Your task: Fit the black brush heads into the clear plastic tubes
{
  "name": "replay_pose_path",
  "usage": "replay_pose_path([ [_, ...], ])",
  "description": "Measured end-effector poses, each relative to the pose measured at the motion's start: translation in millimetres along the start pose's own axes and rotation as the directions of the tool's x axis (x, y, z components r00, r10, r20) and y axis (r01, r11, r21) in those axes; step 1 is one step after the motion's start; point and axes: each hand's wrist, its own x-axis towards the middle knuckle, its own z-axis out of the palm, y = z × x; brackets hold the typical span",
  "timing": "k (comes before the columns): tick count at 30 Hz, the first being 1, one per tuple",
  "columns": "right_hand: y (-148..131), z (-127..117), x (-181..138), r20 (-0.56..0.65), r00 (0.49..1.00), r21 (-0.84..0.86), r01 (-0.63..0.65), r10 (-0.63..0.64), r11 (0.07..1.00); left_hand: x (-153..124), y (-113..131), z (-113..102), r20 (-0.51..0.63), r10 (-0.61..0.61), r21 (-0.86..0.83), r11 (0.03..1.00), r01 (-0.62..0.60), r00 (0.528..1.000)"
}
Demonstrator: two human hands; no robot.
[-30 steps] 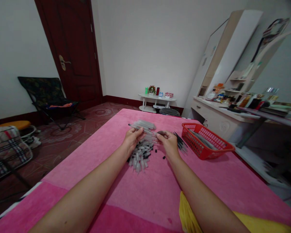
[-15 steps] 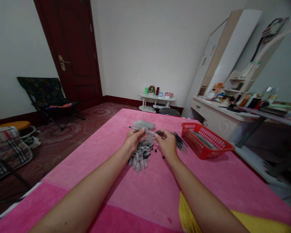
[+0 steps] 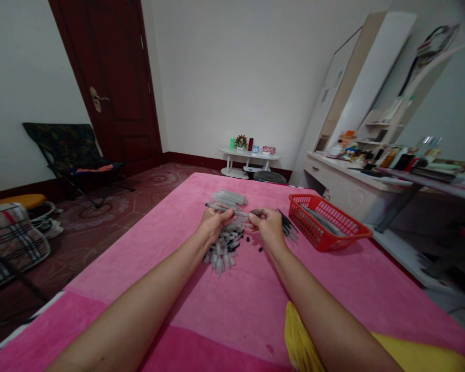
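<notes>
A clear pen barrel spans the gap between my two hands. My left hand grips its left part between thumb and fingers, and a dark end sticks out past the knuckles. The fingertips of my right hand are pinched at the right end of the barrel. Behind my left hand lies a stack of clear pen barrels. Below the hands is a heap of clear pen caps with dark bits among them. Beside my right hand lie several thin dark-ended pen refills, partly hidden by it.
A red plastic basket with long thin pieces in it stands to the right on the pink cloth. Two small black pieces lie near my right wrist. Yellow fabric is under my right forearm.
The view has shifted slightly. Both hands stay on the pen barrel, with a small change in my right fingers at its end.
</notes>
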Motion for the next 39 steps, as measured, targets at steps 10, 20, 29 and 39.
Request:
replay_pose_path([
  [10,4,-4,9,0.202,0.978,-0.213,0.097,-0.053,0.972,1,0,2,0.162,0.032,0.276,0.958,-0.076,0.986],
  [20,-26,-61,35,0.053,0.987,-0.479,0.16,-0.153,0.863,13,10,-17,0.046,0.151,0.433,0.888,-0.156,0.987],
  [29,-45,-157,44,-0.436,0.832,-0.866,-0.284,-0.344,0.411,52,2,-86,-0.014,0.398,0.721,0.639,-0.267,0.917],
  [39,-27,-132,51,-0.113,0.88,-0.896,0.11,-0.461,0.431,46,-5,-85,0.377,0.177,0.895,0.184,-0.407,0.909],
])
